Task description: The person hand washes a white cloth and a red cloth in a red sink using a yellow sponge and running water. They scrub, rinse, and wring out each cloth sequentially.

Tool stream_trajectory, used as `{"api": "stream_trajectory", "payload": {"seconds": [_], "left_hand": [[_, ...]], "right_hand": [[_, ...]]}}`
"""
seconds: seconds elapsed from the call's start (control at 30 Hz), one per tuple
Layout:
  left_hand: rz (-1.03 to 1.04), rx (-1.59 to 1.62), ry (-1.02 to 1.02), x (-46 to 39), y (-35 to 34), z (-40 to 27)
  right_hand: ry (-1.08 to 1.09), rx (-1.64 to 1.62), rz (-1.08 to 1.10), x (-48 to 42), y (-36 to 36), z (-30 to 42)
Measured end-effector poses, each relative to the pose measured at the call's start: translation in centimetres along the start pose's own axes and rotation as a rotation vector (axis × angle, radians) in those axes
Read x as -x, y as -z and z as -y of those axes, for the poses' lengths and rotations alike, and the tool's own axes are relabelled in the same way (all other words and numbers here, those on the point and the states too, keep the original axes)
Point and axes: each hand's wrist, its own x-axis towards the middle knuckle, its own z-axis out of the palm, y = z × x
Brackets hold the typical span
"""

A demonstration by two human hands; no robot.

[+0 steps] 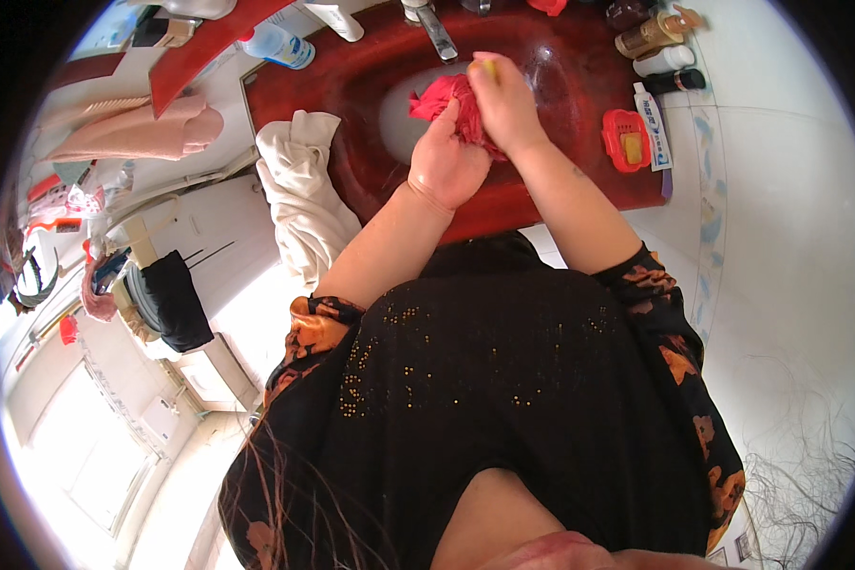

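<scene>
Over the red washbasin [577,107], my left hand [445,160] holds a bunched red cloth [442,96], its thumb lying on top. My right hand [502,100] presses against the cloth's right side with curled fingers around a small yellow bar that looks like soap [490,69]. Cloudy, whitish water [399,117] shows in the bowl beneath. The metal faucet [438,35] points down just beyond the cloth. Part of the cloth is hidden by both hands.
A white towel [303,192] hangs over the basin's left edge. On the right rim lie a red soap dish [625,141] with a yellow bar and a toothpaste tube [653,128]. Several bottles [641,35] stand at the back right; another bottle [278,46] is at the back left.
</scene>
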Motion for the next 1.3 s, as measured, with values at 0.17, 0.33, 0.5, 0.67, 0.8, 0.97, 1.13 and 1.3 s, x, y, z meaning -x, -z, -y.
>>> {"api": "stream_trajectory", "payload": {"seconds": [0.17,0.33,0.5,0.67,0.8,0.97,1.13,1.3], "left_hand": [[0.048,-0.019,0.022,0.5,0.0,-0.2],[-0.003,-0.036,-0.003,0.6,0.4,0.6],[0.1,0.014,0.045,1.3,-2.5,-0.3],[0.063,-0.069,0.038,1.1,-2.0,-1.9],[0.0,-0.241,0.01,0.0,-0.1,-1.4],[-0.319,-0.309,0.05,-0.6,3.0,-1.7],[-0.359,-0.271,0.189,-1.7,6.3,-0.5],[0.619,0.142,0.281,-5.3,6.4,0.4]], "right_hand": [[0.489,-0.088,0.031,3.6,0.3,2.3],[0.594,0.114,0.027,1.8,0.2,1.3],[-0.41,-0.223,-0.19,-2.3,1.8,-2.1],[-0.395,-0.449,0.174,0.2,6.2,0.7],[-0.264,-0.224,0.371,2.2,5.0,2.4],[-0.42,-1.075,0.406,0.6,6.6,4.7],[-0.398,-1.42,0.452,2.1,5.6,7.2],[-0.467,-1.511,0.517,3.4,6.0,6.8]]}}
